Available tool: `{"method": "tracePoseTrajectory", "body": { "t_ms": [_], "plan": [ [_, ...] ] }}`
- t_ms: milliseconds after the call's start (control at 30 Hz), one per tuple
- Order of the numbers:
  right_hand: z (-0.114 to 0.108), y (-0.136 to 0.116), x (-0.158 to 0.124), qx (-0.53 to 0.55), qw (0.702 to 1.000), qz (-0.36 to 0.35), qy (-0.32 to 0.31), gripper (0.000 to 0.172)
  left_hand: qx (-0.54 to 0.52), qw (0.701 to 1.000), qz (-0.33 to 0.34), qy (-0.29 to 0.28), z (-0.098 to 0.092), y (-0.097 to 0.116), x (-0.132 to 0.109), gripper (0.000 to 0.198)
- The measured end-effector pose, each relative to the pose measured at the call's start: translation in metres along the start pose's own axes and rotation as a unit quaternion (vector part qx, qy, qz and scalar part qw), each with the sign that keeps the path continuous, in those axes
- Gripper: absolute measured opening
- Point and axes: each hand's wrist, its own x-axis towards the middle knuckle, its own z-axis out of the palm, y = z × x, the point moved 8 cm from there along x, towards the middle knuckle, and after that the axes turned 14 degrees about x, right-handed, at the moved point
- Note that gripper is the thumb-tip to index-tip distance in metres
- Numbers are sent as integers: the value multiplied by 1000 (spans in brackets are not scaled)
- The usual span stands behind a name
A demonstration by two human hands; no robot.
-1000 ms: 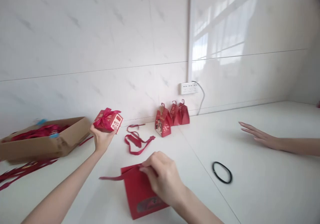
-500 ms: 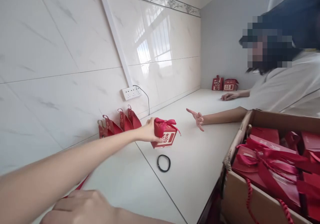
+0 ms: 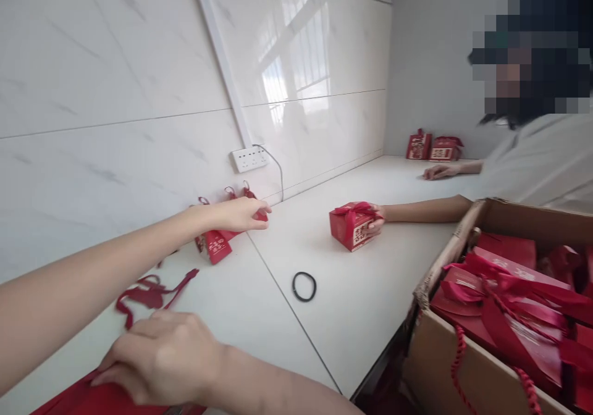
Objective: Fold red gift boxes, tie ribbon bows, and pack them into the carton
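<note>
Down at the bottom edge, the right hand [image 3: 162,356] lies palm-down on a flat red box [image 3: 83,402], fingers curled over it. Pinching or merely pressing, I cannot tell. Up by the wall, the left hand [image 3: 243,213] hovers at full stretch, fingers loose and spread, holding nothing, just above the small red pouches [image 3: 215,246] lined against the tiles.

That flat red box looks like thin card: light, a bit springy, quick to crease. I'd judge its folded edges the safest grip, not the printed face. The pouches look just as light and easy to tip, and their looped tops seem the natural handle.

Across the way, a co-worker's hand [image 3: 373,222] cups a ribbon-tied gift box [image 3: 347,228] resting on the surface [image 3: 361,304]. A black hair band [image 3: 304,286] lies in the middle, and loose red ribbon [image 3: 148,291] trails near the right hand.

White, glossy, smooth, that surface: card would likely slide on it readily. A cardboard carton [image 3: 430,341] full of red packaging sits at the right, a wall socket [image 3: 249,157] is on the pale tiled wall [image 3: 115,94], and two more red boxes [image 3: 430,147] stand in the far corner.
</note>
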Motion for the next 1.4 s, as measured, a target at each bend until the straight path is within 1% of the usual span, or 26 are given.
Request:
{"method": "tracePoseTrajectory", "body": {
  "t_ms": [33, 100, 200, 267, 333, 367, 433, 500, 567, 667, 767, 867, 967, 1100, 1200, 1300, 1400],
  "plan": [
    [-2, -5, -1, 9, 1000, -24, -10, 16, 28, 999, 12, 38, -13, -6, -26, 26],
    [-9, -9, -5, 28, 999, -39, -2, 14, 58, 995, 7, 79, -25, -18, -87, 19],
    [-20, -7, -13, 61, 996, -38, 46, 17, 25, 986, -72, 150, -29, -35, -180, 22],
    [-25, -9, -18, 89, 991, -57, 77, 19, 15, 972, -134, 192, -20, -44, -228, 23],
    [-31, -10, -22, 101, 986, -69, 111, 18, 20, 961, -185, 205, -2, -53, -258, 22],
    [-30, -12, -23, 110, 986, -72, 105, 14, 17, 957, -206, 202, 8, -57, -267, 22],
    [-32, -14, -25, 114, 985, -71, 109, 8, -14, 949, -236, 210, 26, -67, -276, 17],
    [-35, -15, -27, 113, 985, -61, 116, 7, -70, 940, -241, 230, 38, -77, -279, 16],
    [-37, -15, -28, 112, 985, -44, 121, 6, -136, 936, -221, 237, 47, -85, -277, 16],
    [-37, -13, -26, 124, 986, -5, 110, 4, -213, 936, -184, 209, 55, -94, -272, 12],
    [-36, -6, -24, 161, 981, 62, 88, 6, -228, 944, -172, 168, 55, -98, -269, 9],
    [-34, 3, -25, 213, 965, 136, 71, 8, -224, 949, -177, 132, 54, -97, -268, 8],
    [-32, 7, -26, 259, 948, 178, 48, 10, -222, 947, -192, 131, 56, -98, -269, 8],
    [-32, 4, -25, 265, 947, 178, -15, 6, -203, 944, -203, 161, 57, -99, -270, 7],
    [-34, 3, -24, 232, 956, 173, -37, 12, -176, 951, -192, 167, 50, -97, -269, 9],
    [-34, -2, -23, 200, 967, 148, -49, 17, -114, 966, -180, 147, 39, -92, -267, 14],
    [-34, -5, -21, 197, 970, 132, -51, 17, -34, 980, -156, 121, 29, -85, -263, 20]
  ]
}}
